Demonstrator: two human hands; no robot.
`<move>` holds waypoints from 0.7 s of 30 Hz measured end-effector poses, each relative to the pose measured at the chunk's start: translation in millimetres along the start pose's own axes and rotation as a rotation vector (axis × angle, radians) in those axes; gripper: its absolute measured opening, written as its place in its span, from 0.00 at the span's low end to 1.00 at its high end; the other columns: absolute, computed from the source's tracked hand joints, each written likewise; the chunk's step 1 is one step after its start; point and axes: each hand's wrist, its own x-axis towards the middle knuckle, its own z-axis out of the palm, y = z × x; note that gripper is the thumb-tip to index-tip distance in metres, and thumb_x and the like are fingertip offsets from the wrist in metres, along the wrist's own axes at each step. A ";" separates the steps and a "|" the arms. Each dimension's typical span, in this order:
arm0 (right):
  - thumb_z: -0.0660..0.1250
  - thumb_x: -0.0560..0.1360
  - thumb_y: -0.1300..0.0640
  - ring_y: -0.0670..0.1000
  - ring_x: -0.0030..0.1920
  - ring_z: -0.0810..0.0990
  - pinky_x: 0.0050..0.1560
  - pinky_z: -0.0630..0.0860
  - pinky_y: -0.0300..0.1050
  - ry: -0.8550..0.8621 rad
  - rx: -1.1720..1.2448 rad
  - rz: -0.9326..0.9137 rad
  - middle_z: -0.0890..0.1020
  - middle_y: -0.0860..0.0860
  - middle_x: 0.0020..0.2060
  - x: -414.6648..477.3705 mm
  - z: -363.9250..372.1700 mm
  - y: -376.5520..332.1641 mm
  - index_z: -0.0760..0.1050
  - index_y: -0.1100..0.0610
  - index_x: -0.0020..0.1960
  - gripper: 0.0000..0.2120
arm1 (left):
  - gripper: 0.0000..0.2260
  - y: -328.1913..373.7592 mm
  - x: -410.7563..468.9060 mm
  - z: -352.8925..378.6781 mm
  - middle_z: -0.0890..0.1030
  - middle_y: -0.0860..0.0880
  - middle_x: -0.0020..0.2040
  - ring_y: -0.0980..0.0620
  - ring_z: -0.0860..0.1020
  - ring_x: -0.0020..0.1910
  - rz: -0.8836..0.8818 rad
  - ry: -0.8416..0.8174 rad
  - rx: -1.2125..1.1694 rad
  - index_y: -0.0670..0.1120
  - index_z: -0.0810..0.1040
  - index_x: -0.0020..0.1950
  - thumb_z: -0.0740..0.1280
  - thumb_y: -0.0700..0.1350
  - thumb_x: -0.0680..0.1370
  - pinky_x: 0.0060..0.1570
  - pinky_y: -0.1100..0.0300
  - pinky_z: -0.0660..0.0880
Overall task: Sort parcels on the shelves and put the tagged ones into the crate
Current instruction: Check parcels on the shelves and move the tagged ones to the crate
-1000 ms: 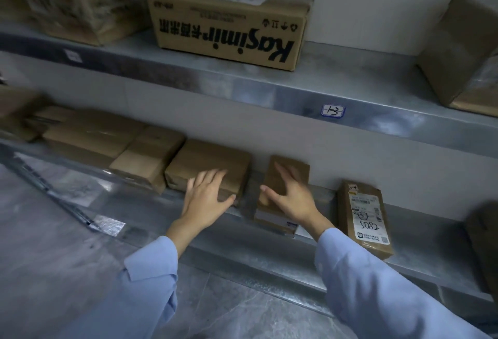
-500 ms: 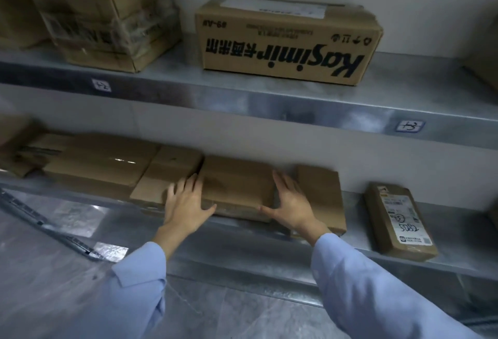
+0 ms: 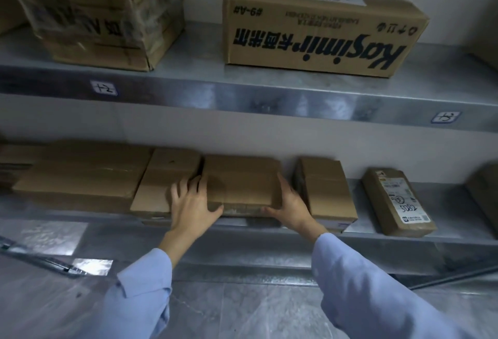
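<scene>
A flat brown parcel [image 3: 242, 181] lies in the middle of the lower shelf [image 3: 377, 236]. My left hand [image 3: 191, 203] rests at its front left corner, fingers spread straight and thumb against the front edge. My right hand [image 3: 291, 208] presses on its right side, fingers straight along the edge and thumb at the front. Left of it lie a small plain parcel [image 3: 164, 177] and a long flat one [image 3: 78, 177]. To the right are another plain parcel [image 3: 328, 190] and a parcel with a white handwritten label [image 3: 398, 201]. No crate is in view.
The upper shelf [image 3: 269, 93] carries a large printed carton [image 3: 318, 28] and a taped box [image 3: 99, 12]. Small number tags [image 3: 103, 87] are stuck on its front edge. A dark parcel [image 3: 485, 190] sits at the far right. Below is grey tiled floor [image 3: 242, 311].
My right hand left the narrow parcel and moved left to the middle parcel's right side. My left hand slid to that parcel's left corner. The view moved closer.
</scene>
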 end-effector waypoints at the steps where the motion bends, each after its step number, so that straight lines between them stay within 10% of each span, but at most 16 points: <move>1: 0.78 0.70 0.52 0.55 0.75 0.64 0.73 0.62 0.44 0.014 0.019 -0.006 0.64 0.56 0.76 0.1 -0.2 -0.8 0.46 0.54 0.81 0.52 | 0.36 -0.5 -0.4 0.6 0.80 0.43 0.60 0.39 0.71 0.61 -0.003 0.021 -0.031 0.42 0.74 0.67 0.74 0.63 0.66 0.64 0.43 0.61; 21: 0.81 0.65 0.62 0.56 0.73 0.66 0.72 0.66 0.51 0.169 0.235 -0.140 0.63 0.52 0.74 -23.3 -35.7 -11.0 0.44 0.41 0.79 0.59 | 0.46 8.1 -4.6 -32.7 0.59 0.45 0.73 0.38 0.70 0.67 -0.193 0.045 -0.634 0.48 0.56 0.79 0.78 0.54 0.68 0.66 0.49 0.69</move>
